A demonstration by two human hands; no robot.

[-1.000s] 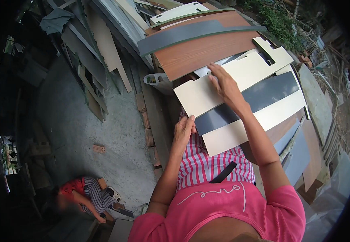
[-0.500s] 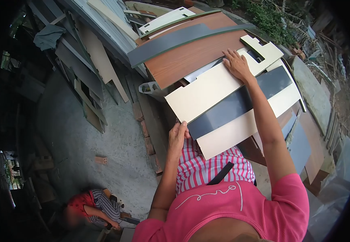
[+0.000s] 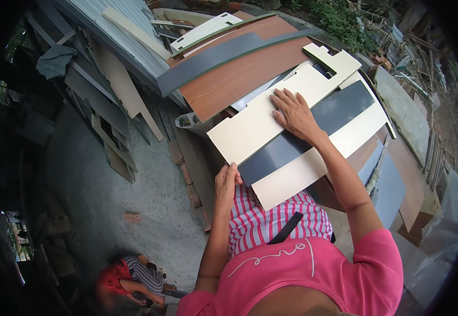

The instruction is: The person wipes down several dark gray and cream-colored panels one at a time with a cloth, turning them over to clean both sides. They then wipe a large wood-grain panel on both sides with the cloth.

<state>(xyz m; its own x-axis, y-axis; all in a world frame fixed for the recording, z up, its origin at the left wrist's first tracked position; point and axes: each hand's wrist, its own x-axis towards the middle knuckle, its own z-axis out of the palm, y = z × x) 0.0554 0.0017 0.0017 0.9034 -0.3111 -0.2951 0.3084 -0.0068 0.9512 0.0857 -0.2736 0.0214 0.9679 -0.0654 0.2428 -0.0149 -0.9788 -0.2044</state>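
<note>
A long cream board (image 3: 255,122) with cutouts at its far end lies across the stack in front of me. My left hand (image 3: 226,183) pinches its near corner, thumb on top and the other fingers partly hidden below the edge. My right hand (image 3: 296,117) rests on the board's upper face, fingers spread and pointing away from me. Next to that board, a glossy dark grey strip (image 3: 276,158) shows, and another cream surface (image 3: 287,181) runs along its near side, overhanging my striped trousers.
Behind lie a wood-brown board (image 3: 239,73) and a curved grey strip (image 3: 213,55). Offcuts lean at the left near a cloth (image 3: 55,60). A brick (image 3: 132,217) sits on the concrete floor. Another person (image 3: 129,279) bends low at bottom left. Grey-blue panels (image 3: 390,184) stand at right.
My right hand has slid along the cream board toward me, away from the cutouts. My left hand stays at the near corner. The whole view has shifted slightly.
</note>
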